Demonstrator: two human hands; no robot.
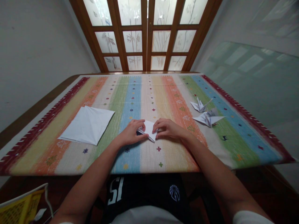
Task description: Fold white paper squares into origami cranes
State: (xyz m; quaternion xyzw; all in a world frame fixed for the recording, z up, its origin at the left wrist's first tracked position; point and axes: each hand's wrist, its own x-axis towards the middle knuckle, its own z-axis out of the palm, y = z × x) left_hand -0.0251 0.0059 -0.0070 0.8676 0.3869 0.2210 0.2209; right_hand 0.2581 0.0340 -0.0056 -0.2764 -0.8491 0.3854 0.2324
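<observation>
Observed at the bench (67,80), which is covered by a striped cloth (126,90): one person, seated, both bare hands engaged. The item in work, a small folded white paper (149,128), is located centrally, near the bench's front edge and between the two hands. The left hand (133,132) has its grip closed, thumb and fingers pinching the paper's left side. The right hand (169,128) has its grip likewise closed, bent fingers and thumb pinching the right side. The paper's point faces the person; its inner folds are too small to read. To the person's left, well apart from the hands, lie white sheets (87,124), loosely overlapping. To the right, two folded paper cranes (208,118) sit close together on the cloth, one just behind the other.
</observation>
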